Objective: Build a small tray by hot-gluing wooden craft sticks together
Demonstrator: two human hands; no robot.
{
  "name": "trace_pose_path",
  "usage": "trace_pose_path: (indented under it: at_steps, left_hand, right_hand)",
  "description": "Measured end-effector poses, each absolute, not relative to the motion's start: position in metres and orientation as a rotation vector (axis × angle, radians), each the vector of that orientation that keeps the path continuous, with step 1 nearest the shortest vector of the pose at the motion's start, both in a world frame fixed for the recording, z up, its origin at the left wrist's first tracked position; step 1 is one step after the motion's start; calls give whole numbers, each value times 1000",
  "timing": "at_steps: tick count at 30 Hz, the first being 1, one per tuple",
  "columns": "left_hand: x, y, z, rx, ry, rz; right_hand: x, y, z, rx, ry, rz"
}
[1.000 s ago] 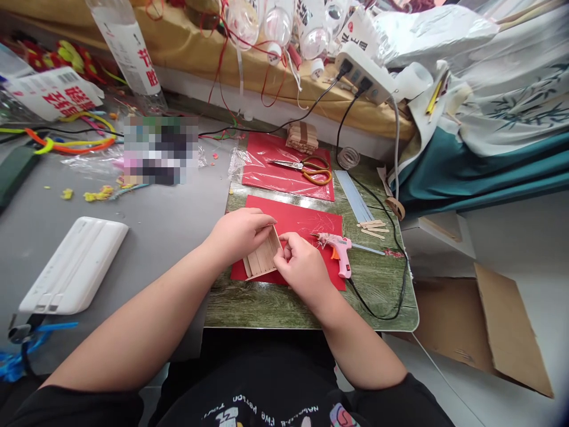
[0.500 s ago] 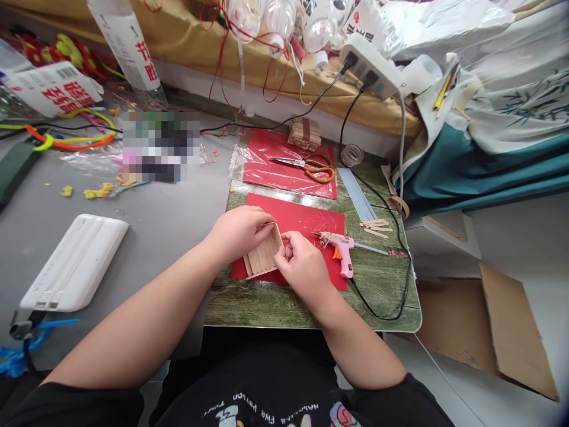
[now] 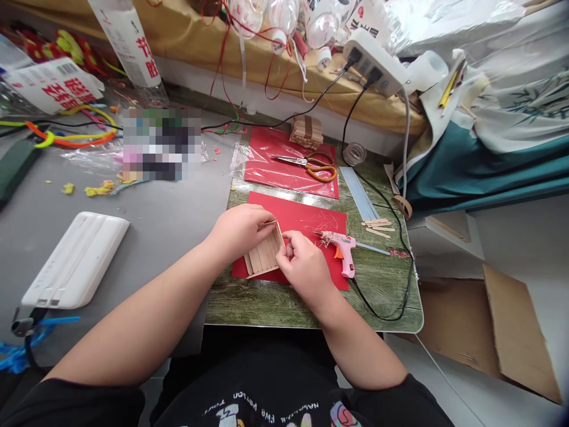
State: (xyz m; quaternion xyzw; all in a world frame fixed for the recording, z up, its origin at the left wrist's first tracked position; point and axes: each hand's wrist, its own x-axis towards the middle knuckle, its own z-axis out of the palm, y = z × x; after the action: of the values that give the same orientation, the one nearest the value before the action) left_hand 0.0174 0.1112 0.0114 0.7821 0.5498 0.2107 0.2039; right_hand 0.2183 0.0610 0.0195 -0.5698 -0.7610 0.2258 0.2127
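Observation:
Between my hands is a small tray-like frame of wooden craft sticks point(image 3: 263, 256), with a floor of sticks side by side and thin raised edges. My left hand point(image 3: 242, 232) grips its far left side, fingers bent over the top edge. At the right edge, my right hand point(image 3: 302, 258) pinches the frame with thumb and fingers, which partly hide that side. Under it lies a red sheet point(image 3: 293, 207). A pink glue gun point(image 3: 340, 246) with an orange trigger rests just right of my right hand, a glue stick in its back.
Scissors point(image 3: 320, 166) and a bundle of craft sticks point(image 3: 306, 131) lie on a wrapped red pack point(image 3: 267, 163). Glue sticks point(image 3: 359, 193) and loose craft sticks point(image 3: 377, 227) are at the right. A black cord point(image 3: 402, 308) loops along the table edge. A white power bank point(image 3: 75, 261) sits left.
Almost nothing differs. Both hands keep their hold on the stick frame, and the whole view has shifted very slightly.

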Motion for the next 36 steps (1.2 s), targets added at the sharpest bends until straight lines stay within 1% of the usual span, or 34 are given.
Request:
trace_pose_path:
  at_steps: [36]
  left_hand:
    - [18,110,16,2135,1571,551]
  right_hand:
    - [217,57,20,-1615,-2121,627]
